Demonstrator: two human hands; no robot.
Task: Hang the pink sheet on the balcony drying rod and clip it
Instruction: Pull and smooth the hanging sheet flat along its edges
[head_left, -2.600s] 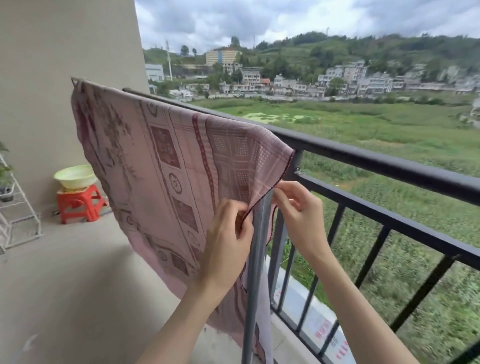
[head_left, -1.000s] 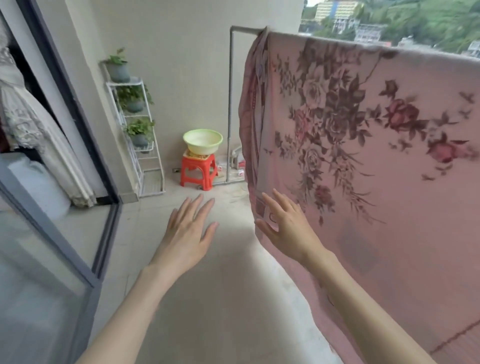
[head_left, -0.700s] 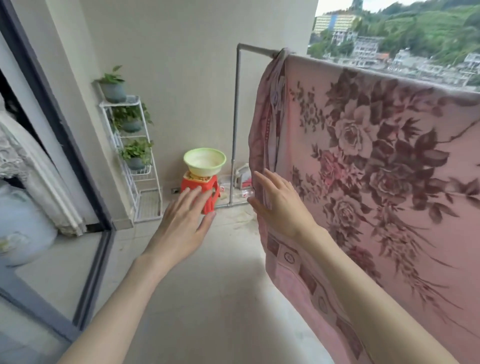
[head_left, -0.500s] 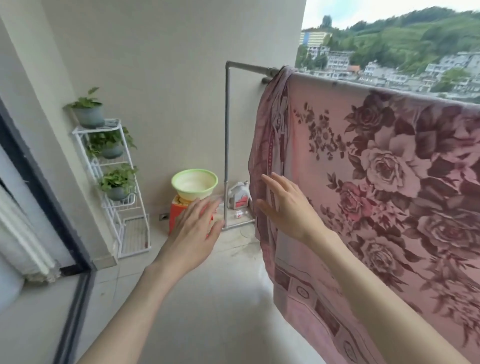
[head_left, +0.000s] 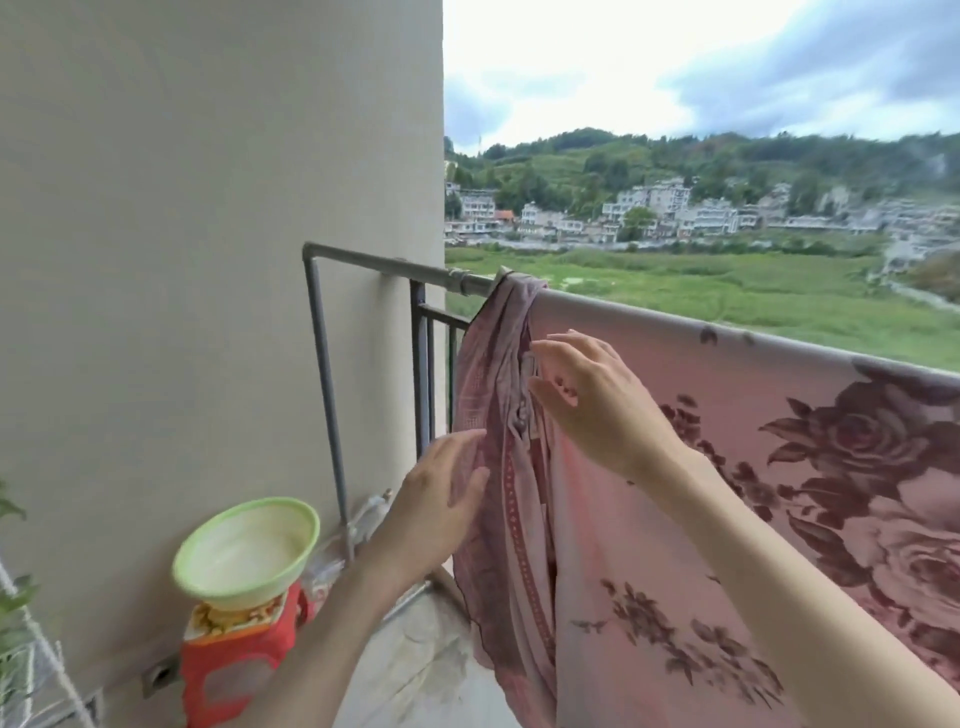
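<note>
Where the pink sheet (head_left: 675, 519) drapes over the drying rod (head_left: 395, 262), the left hand (head_left: 436, 504) reaches its bunched left edge with straight, loose fingers, holding nothing; farther up, the right hand (head_left: 592, 400) hovers spread wide beside the folds.

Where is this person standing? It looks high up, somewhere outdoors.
Most likely a home balcony: a dark railing edges it, a pink sheet hangs over a metal drying rod, with fields and houses beyond.

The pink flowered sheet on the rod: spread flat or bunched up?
Both. The pink flowered sheet lies spread along the grey metal drying rod, but its left end is bunched into folds.
</note>
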